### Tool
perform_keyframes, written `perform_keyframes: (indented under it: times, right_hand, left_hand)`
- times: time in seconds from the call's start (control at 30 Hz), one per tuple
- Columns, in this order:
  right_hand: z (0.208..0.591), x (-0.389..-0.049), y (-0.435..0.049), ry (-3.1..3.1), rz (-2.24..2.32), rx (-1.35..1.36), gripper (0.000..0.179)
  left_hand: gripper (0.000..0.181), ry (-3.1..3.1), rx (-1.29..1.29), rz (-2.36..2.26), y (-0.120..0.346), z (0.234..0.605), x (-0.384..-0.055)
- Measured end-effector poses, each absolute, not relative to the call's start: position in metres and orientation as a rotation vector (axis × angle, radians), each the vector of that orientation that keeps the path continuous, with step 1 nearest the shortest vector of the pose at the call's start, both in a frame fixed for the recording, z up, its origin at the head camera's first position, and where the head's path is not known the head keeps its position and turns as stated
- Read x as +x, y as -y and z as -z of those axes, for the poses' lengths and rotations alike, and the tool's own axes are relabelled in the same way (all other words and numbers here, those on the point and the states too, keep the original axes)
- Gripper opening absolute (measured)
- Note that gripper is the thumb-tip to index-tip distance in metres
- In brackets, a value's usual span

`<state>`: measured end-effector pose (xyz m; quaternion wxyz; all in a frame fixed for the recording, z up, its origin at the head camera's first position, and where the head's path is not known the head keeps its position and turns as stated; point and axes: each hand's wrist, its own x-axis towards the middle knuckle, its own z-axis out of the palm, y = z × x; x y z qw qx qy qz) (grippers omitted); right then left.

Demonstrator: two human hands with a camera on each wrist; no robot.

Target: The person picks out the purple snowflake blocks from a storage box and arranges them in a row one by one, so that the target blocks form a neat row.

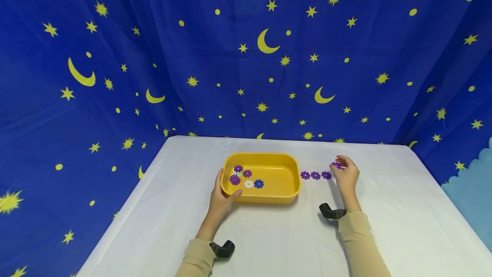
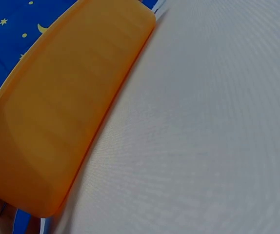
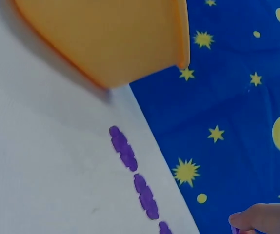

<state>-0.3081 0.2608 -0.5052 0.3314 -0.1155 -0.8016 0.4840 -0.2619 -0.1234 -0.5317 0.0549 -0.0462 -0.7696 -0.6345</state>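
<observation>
Right hand: The right hand (image 1: 347, 178) pinches one purple flower disc (image 1: 336, 165) between thumb and fingertips, the gap narrowed to the disc's thickness; it hovers near the far end of the row.
Left hand: The left hand (image 1: 224, 195) grips the yellow tray (image 1: 265, 200) at its near left corner, thumb over the front rim and fingers along the left wall.
Row of discs: Three purple discs (image 1: 315, 175) lie flat on the white worktop (image 1: 269, 243), right of the tray, in a nearly straight line; the right-wrist view shows narrow gaps between them.
Tray contents: Several purple pieces (image 1: 235, 179), a white disc (image 1: 248, 184) and a blue disc (image 1: 259, 184) sit in the left half; one pale piece is partly covered, so its colour cannot be told with certainty.
Placing technique: The pinched disc seems best lowered level, in line with the other three and at the same spacing, then released by both sides together so that it does not tip or slide.
Spacing risk: Fingertips brought down too close to the last disc could nudge the row; an approach from the outer right side should avoid this.
Tray support: A light, steady left grip would probably suffice, since pushing the tray rightward might disturb the nearest disc.
</observation>
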Motion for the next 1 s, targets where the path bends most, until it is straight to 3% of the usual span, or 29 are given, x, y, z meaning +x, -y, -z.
perform_keyframes:
  times: [0.67, 1.0]
  right_hand:
    - [0.524, -0.307, -0.269, 2.292, -1.275, -0.387, 0.037]
    - [0.526, -0.308, -0.271, 2.215, -1.284, -0.437, 0.032]
  left_hand:
    - [0.098, 2.363, -0.116, 1.854, 0.122, 0.532, -0.259]
    - [0.097, 2.373, -0.143, 1.872, 0.12, 0.506, -0.246]
